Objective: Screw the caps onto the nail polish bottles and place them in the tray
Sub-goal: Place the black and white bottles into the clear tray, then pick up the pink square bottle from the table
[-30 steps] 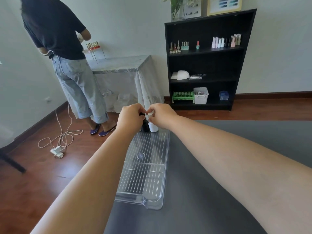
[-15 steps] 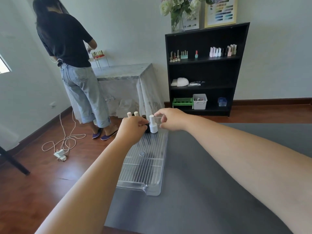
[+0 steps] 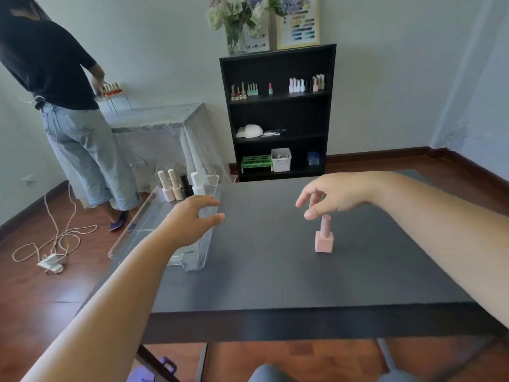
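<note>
Your matt dark grey tabletop (image 3: 275, 271) holds a clear, glossy plastic tray (image 3: 197, 260) with a ribbed base, and a matt pink bottle (image 3: 324, 241). The floor (image 3: 33, 293) is polished reddish wood.

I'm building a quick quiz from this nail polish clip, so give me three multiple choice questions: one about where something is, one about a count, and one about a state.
1. Where does the pink bottle stand?
A. in the tray
B. on the dark table, right of the tray
C. on the shelf

2. How many bottles stand in the clear tray?
A. two
B. four
C. six

3. What is the right hand doing?
A. hovering open over the pink bottle's cap
B. gripping the tray
C. resting flat on the table

Answers: 1 B, it stands alone on the table; 2 B, four stand at the tray's far end; 3 A, its fingers are spread just above the cap.
</note>
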### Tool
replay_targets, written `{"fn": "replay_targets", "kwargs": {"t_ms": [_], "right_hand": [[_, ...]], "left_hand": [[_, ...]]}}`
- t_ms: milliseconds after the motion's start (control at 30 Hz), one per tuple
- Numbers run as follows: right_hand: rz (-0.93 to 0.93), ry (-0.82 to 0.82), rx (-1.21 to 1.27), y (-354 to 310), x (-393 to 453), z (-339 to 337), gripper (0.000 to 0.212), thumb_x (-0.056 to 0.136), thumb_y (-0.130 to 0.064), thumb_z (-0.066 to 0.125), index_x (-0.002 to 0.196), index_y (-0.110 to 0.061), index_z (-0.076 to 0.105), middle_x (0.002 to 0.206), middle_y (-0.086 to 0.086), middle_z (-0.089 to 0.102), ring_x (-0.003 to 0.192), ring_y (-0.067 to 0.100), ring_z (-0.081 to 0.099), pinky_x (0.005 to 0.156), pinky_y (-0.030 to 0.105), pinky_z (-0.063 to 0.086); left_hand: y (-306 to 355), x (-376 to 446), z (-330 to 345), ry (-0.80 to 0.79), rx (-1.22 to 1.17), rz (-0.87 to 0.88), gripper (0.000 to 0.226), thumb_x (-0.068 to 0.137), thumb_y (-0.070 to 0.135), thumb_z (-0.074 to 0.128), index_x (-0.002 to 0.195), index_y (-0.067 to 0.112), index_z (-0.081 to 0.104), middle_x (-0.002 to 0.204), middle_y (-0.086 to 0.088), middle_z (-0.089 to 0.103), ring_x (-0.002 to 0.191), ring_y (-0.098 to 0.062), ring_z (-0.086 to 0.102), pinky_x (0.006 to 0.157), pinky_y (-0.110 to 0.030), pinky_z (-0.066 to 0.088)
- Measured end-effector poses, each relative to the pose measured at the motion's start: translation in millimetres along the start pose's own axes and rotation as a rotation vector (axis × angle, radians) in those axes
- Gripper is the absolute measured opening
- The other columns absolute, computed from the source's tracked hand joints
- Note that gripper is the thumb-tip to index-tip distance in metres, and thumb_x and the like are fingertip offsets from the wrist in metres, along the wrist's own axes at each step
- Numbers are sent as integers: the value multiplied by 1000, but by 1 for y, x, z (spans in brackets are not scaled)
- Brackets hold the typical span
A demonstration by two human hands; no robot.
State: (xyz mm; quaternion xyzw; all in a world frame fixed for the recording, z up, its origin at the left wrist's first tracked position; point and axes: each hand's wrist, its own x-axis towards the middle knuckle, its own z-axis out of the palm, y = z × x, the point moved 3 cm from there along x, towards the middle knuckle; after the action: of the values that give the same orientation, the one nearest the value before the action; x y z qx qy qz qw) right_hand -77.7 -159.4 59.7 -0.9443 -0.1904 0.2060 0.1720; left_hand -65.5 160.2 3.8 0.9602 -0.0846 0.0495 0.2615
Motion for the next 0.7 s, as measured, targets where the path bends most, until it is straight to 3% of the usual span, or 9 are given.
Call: {"fn": "replay_targets", "kwargs": {"t_ms": [133, 233, 333, 433, 533, 700], "right_hand": [[22, 14, 5, 15, -27, 15, 35, 79, -48, 70, 112, -43, 60, 100, -19, 67, 98, 3, 60, 81, 26, 44], [-11, 121, 2, 18, -32, 26, 25, 80, -35, 72, 104, -39, 65, 98, -15, 67, 88, 2, 60, 72, 23, 44], [-29, 243, -5, 19, -31, 34, 17, 81, -22, 68, 90, -37, 68, 89, -13, 65, 78, 2, 58, 61, 19, 39], [-46, 281, -16, 17, -26, 36, 16, 82, -21, 66, 87, -37, 68, 86, -13, 64, 75, 4, 57, 58, 20, 39], [-92, 323, 8, 6, -17, 32, 15, 82, -23, 66, 89, -37, 69, 85, -15, 63, 75, 5, 57, 57, 20, 40], [-229, 450, 86, -21, 10, 14, 16, 87, -25, 66, 95, -38, 69, 86, -18, 64, 77, 3, 58, 60, 15, 39]], "left_hand": [[4, -11, 6, -21, 66, -50, 56, 88, 48, 65, 138, 28, 53, 151, 2, 43, 135, -21, 43, 109, -37, 33], [5, -19, 12, -51, 121, -73, 61, 89, 47, 64, 143, 26, 46, 154, -1, 39, 139, -23, 39, 112, -39, 29], [3, -28, 17, -101, 146, -102, 69, 89, 49, 62, 149, 28, 36, 157, -3, 35, 140, -25, 37, 113, -41, 29], [-1, -36, 20, -127, 116, -143, 77, 89, 56, 59, 153, 33, 24, 159, -3, 31, 137, -28, 42, 110, -41, 33], [-4, -39, 21, -141, 89, -167, 72, 91, 64, 44, 153, 37, 20, 159, -2, 32, 128, -30, 51, 106, -42, 39], [-12, -40, 19, -147, -11, -148, 64, 92, 68, 31, 151, 43, 24, 156, 4, 37, 133, -28, 47, 106, -46, 42]]}}
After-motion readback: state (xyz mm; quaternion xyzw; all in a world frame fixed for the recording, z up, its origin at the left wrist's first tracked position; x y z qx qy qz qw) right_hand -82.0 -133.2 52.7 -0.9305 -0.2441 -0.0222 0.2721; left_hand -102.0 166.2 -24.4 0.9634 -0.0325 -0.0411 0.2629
